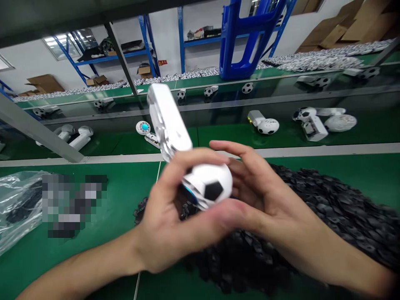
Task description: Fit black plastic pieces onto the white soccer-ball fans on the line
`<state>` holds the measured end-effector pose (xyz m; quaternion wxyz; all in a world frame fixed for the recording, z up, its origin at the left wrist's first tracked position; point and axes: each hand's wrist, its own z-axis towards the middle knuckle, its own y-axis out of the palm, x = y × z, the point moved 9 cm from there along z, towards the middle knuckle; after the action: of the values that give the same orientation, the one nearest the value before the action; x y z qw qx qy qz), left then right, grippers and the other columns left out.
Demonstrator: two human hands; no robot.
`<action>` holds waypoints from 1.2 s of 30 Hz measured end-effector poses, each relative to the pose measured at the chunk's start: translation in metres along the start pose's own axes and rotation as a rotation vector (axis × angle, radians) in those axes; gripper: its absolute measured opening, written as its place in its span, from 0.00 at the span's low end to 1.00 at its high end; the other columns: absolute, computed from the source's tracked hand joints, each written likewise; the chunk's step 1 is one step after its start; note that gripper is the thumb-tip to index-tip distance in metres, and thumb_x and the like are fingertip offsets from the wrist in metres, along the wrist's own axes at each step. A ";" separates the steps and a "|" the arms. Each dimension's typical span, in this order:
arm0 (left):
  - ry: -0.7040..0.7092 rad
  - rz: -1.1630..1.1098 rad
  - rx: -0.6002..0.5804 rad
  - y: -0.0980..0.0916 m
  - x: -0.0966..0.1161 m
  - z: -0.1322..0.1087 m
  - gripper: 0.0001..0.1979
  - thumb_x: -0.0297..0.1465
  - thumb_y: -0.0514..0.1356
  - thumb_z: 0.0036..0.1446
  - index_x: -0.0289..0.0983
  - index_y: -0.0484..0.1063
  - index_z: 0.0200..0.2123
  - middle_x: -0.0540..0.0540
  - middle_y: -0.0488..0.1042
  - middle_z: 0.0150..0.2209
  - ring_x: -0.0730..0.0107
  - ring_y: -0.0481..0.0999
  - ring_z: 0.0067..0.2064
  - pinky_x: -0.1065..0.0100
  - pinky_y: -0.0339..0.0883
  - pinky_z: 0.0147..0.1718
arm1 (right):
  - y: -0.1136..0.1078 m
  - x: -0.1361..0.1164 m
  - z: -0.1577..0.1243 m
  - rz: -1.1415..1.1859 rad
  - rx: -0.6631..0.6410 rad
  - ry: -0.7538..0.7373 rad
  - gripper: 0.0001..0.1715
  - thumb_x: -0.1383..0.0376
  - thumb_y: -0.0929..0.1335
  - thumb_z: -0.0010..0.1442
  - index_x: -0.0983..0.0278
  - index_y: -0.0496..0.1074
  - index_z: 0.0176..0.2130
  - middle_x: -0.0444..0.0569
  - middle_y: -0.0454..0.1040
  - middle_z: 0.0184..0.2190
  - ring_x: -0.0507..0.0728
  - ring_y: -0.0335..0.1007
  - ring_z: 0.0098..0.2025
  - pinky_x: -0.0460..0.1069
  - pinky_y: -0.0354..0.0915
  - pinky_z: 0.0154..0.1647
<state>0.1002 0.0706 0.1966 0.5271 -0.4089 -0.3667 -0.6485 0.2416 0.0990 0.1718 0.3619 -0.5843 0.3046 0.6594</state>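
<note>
**My left hand [165,221] and right hand [265,196] are closed around the football-patterned head [208,185] of a white device.**
Its white handle [168,116] angles up and away, ahead of my grip. A heap of small black parts [328,208] lies right under my hands on the green bench [62,246], a plastic bag [18,204] sits left of them, and more football-patterned devices [267,125] lie beyond.

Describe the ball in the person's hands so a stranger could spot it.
On the green workbench lies a heap of black parts. Above it, the left hand and right hand hold a white ball with black patches on a white casing; its lookalikes lie on the belt beyond.
</note>
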 end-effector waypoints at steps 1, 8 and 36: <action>-0.013 -0.040 0.060 -0.007 0.001 0.002 0.19 0.37 0.74 0.68 0.51 0.78 0.59 0.50 0.82 0.50 0.66 0.83 0.43 0.65 0.81 0.45 | -0.002 -0.002 0.002 -0.099 -0.024 -0.010 0.40 0.54 0.79 0.70 0.44 0.61 0.71 0.42 0.81 0.61 0.57 0.84 0.58 0.49 0.81 0.58; -0.101 -0.082 0.217 -0.026 -0.009 0.019 0.29 0.41 0.72 0.70 0.50 0.61 0.66 0.49 0.83 0.39 0.64 0.84 0.34 0.65 0.81 0.32 | 0.013 0.054 0.001 -0.979 -0.477 0.117 0.20 0.81 0.81 0.55 0.59 0.83 0.38 0.44 0.85 0.38 0.66 0.86 0.43 0.53 0.72 0.41; -0.293 -0.025 -0.141 0.009 -0.041 -0.004 0.27 0.47 0.62 0.78 0.56 0.58 0.73 0.49 0.74 0.58 0.62 0.75 0.54 0.60 0.72 0.56 | -0.028 -0.025 -0.015 -0.280 0.382 -0.340 0.08 0.61 0.81 0.68 0.48 0.84 0.45 0.36 0.85 0.39 0.50 0.82 0.38 0.39 0.78 0.42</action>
<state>0.1131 0.0817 0.1576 0.4297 -0.5306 -0.3983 -0.6125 0.2743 0.0989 0.1948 0.5988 -0.4228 0.2746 0.6223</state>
